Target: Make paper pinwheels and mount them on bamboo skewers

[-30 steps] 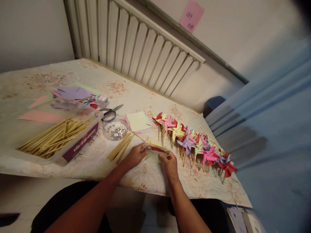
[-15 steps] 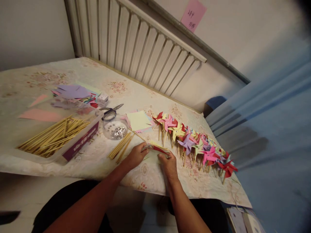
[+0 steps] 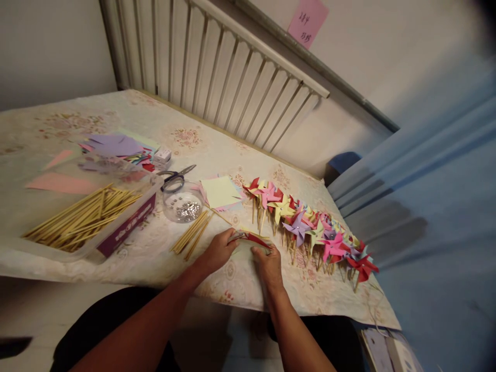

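Between my hands a small stack of coloured paper sheets (image 3: 253, 237), red and yellow among them, is bent in a curve above the table. My left hand (image 3: 220, 250) pinches its left end. The right end is gripped by my right hand (image 3: 268, 261), thumb on the near side. Left of my hands lies a loose bundle of thin wooden sticks (image 3: 191, 235). A round clear dish (image 3: 183, 206) of small shiny metal pieces stands behind the sticks. A pile of square papers (image 3: 220, 192), pale yellow on top, lies beyond my hands.
Rows of finished paper pinwheels (image 3: 298, 227) stand on sticks at the right. Scissors (image 3: 174, 178) lie behind the dish. At the left are a plastic box (image 3: 126, 227) full of sticks and coloured paper scraps (image 3: 112, 144). A radiator (image 3: 225, 77) runs behind the table.
The paper stack between my hands has bent a little more, with more of its red showing. Both hands stay in nearly the same place.
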`<state>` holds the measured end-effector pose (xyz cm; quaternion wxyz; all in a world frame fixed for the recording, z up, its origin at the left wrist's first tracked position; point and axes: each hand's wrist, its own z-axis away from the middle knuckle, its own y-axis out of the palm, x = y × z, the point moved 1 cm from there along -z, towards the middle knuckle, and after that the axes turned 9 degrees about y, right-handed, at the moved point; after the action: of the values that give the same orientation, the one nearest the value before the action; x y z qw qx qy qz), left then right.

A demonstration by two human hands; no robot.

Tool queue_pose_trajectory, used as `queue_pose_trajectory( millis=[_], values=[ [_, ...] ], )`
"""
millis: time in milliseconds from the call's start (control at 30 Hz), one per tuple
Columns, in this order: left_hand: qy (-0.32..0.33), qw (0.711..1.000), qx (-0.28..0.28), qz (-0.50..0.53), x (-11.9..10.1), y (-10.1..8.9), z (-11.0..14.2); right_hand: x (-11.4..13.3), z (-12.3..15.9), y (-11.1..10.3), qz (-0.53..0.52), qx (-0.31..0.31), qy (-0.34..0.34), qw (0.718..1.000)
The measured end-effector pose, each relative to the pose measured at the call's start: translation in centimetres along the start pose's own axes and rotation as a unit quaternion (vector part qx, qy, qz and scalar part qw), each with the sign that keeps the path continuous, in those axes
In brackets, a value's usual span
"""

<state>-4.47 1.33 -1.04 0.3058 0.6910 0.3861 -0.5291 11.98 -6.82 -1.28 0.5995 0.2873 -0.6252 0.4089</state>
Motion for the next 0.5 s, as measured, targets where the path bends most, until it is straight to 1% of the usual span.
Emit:
queue_pose_trajectory(
  millis=[100,267,367,433,500],
  values=[
    [-0.002,1.000,0.005,0.002,0.0,0.0,0.0,0.0,0.1,-0.3,0.006,0.012,-0.005,1.000],
    [-0.007,1.000,0.016,-0.003,0.5,0.3,-0.1,-0.4,0.1,-0.3,-0.006,-0.003,0.003,1.000],
    [-0.004,1.000,0.019,-0.001,0.3,0.2,-0.2,0.1,0.0,-0.2,-0.008,0.014,0.013,1.000],
    [-0.029,0.999,0.021,0.028,-0.1,-0.2,-0.2,0.8,-0.1,-0.3,-0.015,0.035,0.029,0.999],
    [-0.067,0.992,0.040,0.095,-0.5,-0.5,-0.2,1.5,-0.1,-0.4,-0.037,0.057,0.052,0.996]
  ],
)
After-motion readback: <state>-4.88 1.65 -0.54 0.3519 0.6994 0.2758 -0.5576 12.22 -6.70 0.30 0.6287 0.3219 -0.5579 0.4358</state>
